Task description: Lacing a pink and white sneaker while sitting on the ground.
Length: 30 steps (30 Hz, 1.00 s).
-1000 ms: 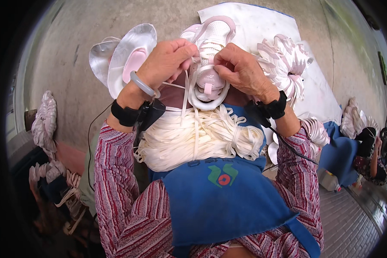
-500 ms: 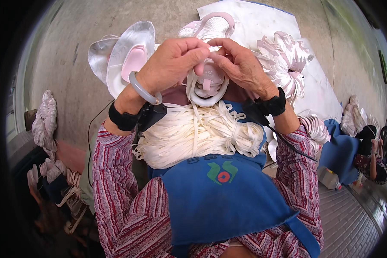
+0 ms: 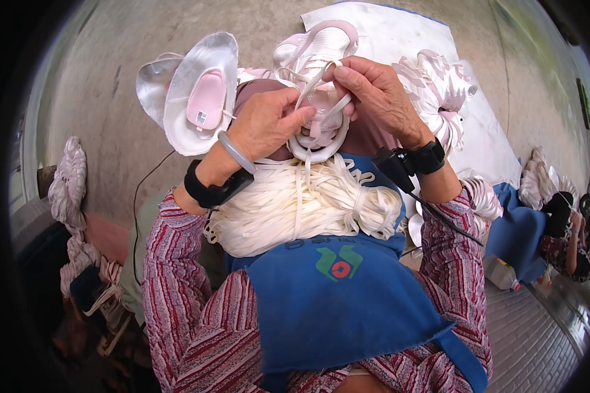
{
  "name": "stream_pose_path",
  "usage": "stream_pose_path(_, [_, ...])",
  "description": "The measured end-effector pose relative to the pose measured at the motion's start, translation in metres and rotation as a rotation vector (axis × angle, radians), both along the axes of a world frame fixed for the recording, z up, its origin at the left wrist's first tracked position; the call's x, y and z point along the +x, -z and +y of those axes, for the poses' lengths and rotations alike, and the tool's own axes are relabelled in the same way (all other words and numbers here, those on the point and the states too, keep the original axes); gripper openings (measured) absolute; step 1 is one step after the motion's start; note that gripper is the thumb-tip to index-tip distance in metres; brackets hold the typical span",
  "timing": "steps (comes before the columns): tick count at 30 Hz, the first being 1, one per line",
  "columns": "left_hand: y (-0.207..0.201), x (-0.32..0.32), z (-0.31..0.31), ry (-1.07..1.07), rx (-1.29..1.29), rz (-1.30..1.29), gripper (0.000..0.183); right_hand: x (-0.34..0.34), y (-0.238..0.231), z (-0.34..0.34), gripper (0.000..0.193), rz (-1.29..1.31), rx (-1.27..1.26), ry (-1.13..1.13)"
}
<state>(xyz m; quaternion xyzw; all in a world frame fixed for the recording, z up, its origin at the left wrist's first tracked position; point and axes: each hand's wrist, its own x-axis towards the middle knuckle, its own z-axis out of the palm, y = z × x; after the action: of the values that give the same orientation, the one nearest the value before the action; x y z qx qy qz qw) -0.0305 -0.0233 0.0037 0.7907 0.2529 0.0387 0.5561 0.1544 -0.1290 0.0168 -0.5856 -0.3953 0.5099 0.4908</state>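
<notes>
A white and pink shoe upper (image 3: 328, 42) lies at my knees, its toe away from me and its padded collar toward me. A white shoelace (image 3: 316, 80) loops up from its eyelets. My left hand (image 3: 269, 121) pinches the lace on the left side, thumb and index finger together. On the right, my right hand (image 3: 373, 95) grips the lace between thumb and fingers, with a strand hanging below. The pink tongue (image 3: 321, 114) shows between my hands. On my lap, just below the shoe, rests a thick tied bundle of white laces (image 3: 269, 209).
White flared pieces with a pink insole-shaped pad (image 3: 206, 98) stand at left. At right, a ring of white and pink shoe parts (image 3: 432, 92) rests on a white sheet (image 3: 387, 26). Farther right are a plastic jug (image 3: 501, 272) and another person (image 3: 570, 245).
My hands have drawn apart, the left moving down and toward me. The lace loop between them, mostly hidden before, now shows, along with more of the shoe.
</notes>
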Motion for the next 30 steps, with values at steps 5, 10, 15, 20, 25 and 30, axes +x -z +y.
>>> stream_pose_path(5, [-0.019,0.010,0.000,0.021,-0.254,0.066,0.031,-0.002,-0.002,0.000,0.027,0.049,0.066,0.038])
stream_pose_path(10, [-0.030,0.003,0.014,-0.089,-0.305,0.129,0.037,0.003,-0.010,0.001,0.026,0.063,0.072,-0.020])
stream_pose_path(15, [-0.068,-0.010,0.023,-0.063,-0.334,-0.027,0.035,0.017,-0.019,-0.002,0.022,-0.019,0.137,-0.011])
stream_pose_path(20, [-0.095,-0.020,0.026,-0.132,-0.200,-0.189,0.033,0.023,-0.017,-0.013,0.039,-0.132,0.184,-0.095])
stream_pose_path(25, [-0.101,-0.022,0.029,-0.188,-0.156,-0.259,0.035,0.025,-0.008,-0.020,0.019,-0.485,0.225,0.043])
stream_pose_path(30, [-0.098,-0.021,0.034,-0.125,-0.011,-0.404,0.032,0.019,-0.024,-0.018,0.020,-0.347,0.173,0.138])
